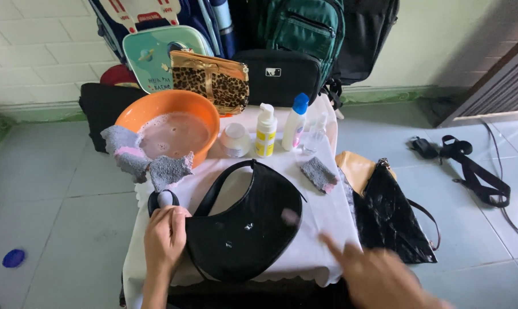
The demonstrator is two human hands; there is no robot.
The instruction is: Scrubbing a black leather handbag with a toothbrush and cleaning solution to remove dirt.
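A small table covered with a white cloth point(322, 223) is seen from above. A glossy black half-moon shoulder bag point(244, 232) is laid flat on the cloth near the front edge, a little left of the middle, with its strap curved toward the back. White spots are seen on its surface.

The left hand point(164, 237) is placed at the front left part of the table, touching the left end of the bag. Its fingers are closed around a small dark object with a white rounded top point(164, 198), which is held upright just beside the bag strap. The right hand point(379, 277) is blurred at the front right corner of the table; its fingers are spread and nothing is held in it. It is near the bag but apart from it.

At the back left corner an orange plastic basin with foamy water point(173, 129) is standing, and grey cloths with pink parts point(144, 163) are hung over its rim. Behind the bag a white round jar point(235, 140), a white and yellow pump bottle point(265, 131) and a white bottle with a blue cap point(295, 123) are lined up. A small grey sponge point(320, 174) is lying near the right edge. On the floor to the right a black crinkled handbag point(390, 220) is resting.
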